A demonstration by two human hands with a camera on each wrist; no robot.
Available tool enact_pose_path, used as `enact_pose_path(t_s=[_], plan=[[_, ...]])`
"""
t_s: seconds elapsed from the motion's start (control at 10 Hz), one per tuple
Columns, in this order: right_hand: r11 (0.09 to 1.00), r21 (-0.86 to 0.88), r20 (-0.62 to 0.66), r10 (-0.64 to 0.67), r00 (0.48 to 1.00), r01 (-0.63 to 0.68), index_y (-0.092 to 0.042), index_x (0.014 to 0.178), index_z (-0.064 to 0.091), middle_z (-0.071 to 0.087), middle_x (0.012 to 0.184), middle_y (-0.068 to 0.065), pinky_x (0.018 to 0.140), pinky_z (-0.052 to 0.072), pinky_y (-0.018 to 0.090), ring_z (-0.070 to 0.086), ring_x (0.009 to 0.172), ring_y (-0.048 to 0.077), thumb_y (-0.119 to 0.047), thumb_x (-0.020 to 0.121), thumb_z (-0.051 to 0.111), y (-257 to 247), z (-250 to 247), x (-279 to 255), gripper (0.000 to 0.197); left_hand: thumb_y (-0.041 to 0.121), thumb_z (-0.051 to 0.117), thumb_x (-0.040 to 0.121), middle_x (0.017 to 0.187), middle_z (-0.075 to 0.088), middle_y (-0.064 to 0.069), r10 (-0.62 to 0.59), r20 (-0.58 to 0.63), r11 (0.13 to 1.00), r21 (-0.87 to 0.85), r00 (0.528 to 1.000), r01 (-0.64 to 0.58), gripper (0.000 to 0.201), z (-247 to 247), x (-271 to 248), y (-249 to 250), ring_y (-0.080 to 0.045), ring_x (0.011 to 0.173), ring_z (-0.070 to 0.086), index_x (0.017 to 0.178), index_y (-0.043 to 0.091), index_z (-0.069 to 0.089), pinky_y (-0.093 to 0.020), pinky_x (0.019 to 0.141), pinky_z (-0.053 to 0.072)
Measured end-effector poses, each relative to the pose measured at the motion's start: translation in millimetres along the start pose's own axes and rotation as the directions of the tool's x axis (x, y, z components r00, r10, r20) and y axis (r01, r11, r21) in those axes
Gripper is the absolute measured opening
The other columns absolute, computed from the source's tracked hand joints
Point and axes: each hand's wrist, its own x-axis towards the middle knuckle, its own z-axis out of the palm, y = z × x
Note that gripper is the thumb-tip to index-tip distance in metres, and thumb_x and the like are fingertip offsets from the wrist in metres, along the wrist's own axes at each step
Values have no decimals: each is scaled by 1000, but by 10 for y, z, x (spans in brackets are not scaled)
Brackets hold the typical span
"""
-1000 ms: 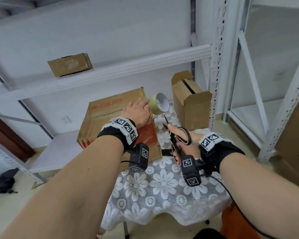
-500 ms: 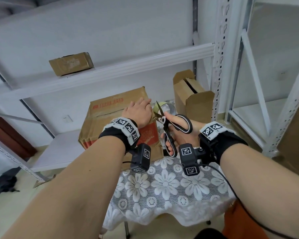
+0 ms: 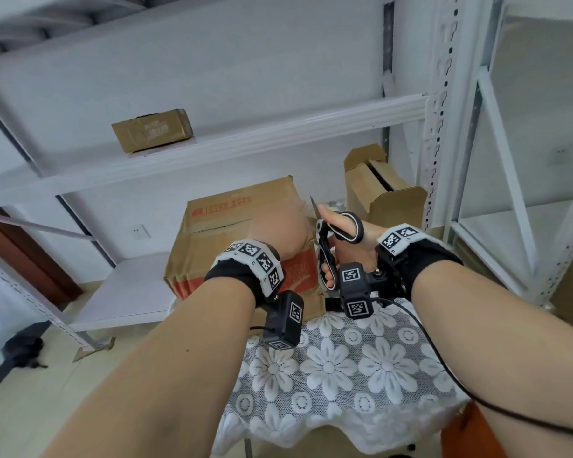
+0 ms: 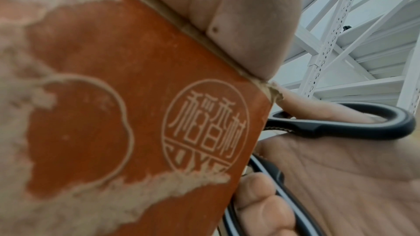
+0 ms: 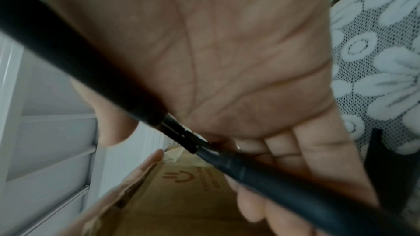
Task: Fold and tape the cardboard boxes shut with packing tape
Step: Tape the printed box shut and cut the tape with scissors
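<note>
A large worn cardboard box (image 3: 225, 236) with red print stands on the table. My left hand (image 3: 278, 228) presses on its top right corner; the wrist view shows the palm (image 4: 238, 24) on the top edge above the red side (image 4: 136, 96). My right hand (image 3: 338, 249) grips black scissors (image 3: 324, 259) right beside that corner, blades pointing up. Thumb and fingers sit through the handle loops (image 4: 341, 128). In the right wrist view a left fingertip (image 5: 154, 154) lies by a strip of tape (image 5: 173, 155) at the box edge. The tape roll is hidden behind the hands.
A smaller cardboard box (image 3: 387, 193) with open flaps stands at the table's back right. Another box (image 3: 153, 130) lies on the white shelf behind. A white rack upright (image 3: 440, 133) rises to the right. A lace flower cloth (image 3: 344, 375) covers the table.
My right hand has carried the scissors up and left to the big box's top right corner. The tape roll has gone out of sight behind the hands. The left hand stays on the box.
</note>
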Motion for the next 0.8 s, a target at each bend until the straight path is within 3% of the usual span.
enact_pose_path(t_s=[0.1, 0.2, 0.4, 0.6, 0.8], plan=[[999, -42, -21, -14, 1000, 13, -11, 114, 57, 64, 88, 5, 64, 51, 29, 64, 68, 13, -82, 75, 38, 6, 10, 76, 83, 36, 15, 103, 163, 11, 4, -5, 1, 1000, 0, 1000, 5, 51, -8, -12, 6, -27, 150, 8, 153, 34, 19, -49, 121, 9], [999, 16, -20, -37, 999, 37, -11, 84, 54, 62, 60, 6, 51, 50, 25, 59, 49, 17, -69, 90, 29, 41, 6, 60, 63, 37, 15, 103, 163, 10, 5, -5, 3, 1000, -7, 1000, 5, 50, -6, -13, 13, -27, 150, 8, 153, 35, 19, -49, 121, 9], [990, 115, -116, -72, 991, 86, -16, 73, 44, 46, 55, 3, 43, 38, 24, 39, 46, 15, -68, 84, 50, 113, 6, 116, 53, 37, 16, 103, 163, 11, 6, -8, 4, 1000, -12, 1000, 8, 51, -19, -24, 22, -26, 150, 8, 153, 36, 20, -49, 121, 9], [986, 158, -122, -43, 992, 62, -12, 71, 46, 44, 50, 1, 37, 36, 19, 37, 39, 11, -63, 85, 51, 156, -14, 127, 54, 37, 15, 102, 163, 11, 6, -5, 8, 1000, -26, 1000, 5, 51, -21, -45, 24, -27, 150, 7, 153, 35, 20, -48, 121, 8], [995, 91, -131, -22, 991, 34, -10, 72, 48, 43, 52, 4, 40, 39, 21, 40, 40, 14, -68, 82, 52, 181, -23, 175, 59, 37, 15, 103, 163, 11, 6, -6, 8, 1000, -27, 1000, 6, 51, -24, -51, 33, -27, 150, 7, 153, 36, 20, -48, 121, 8]])
